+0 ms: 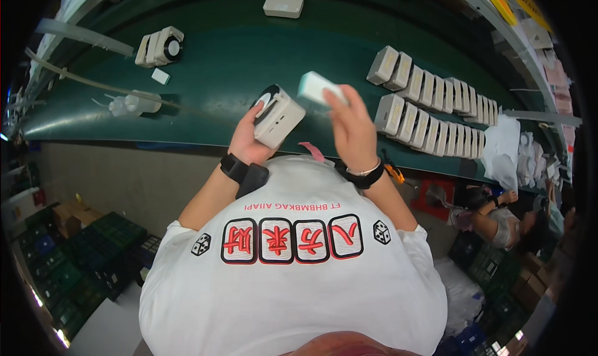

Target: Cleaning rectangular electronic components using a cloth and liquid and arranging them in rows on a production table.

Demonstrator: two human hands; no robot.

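Observation:
My left hand (248, 133) grips a boxy off-white device (282, 120) near the table's front edge. Small dark ports show on the side of it, and a black round part with a white centre is at its upper left. Just to the right, my right hand (354, 128) is closed on a white block with a teal side (317, 87), raised above the green table (237, 63). A small gap separates the block from the device. The fingertips of my left hand are partly hidden behind the device.
Two rows of similar devices (408, 127) line the right side. A few more (149, 49) stand at far left, near a small white block (160, 75) and bottles (138, 102). One device (283, 4) lies at the back. Another person (495, 222) is at lower right.

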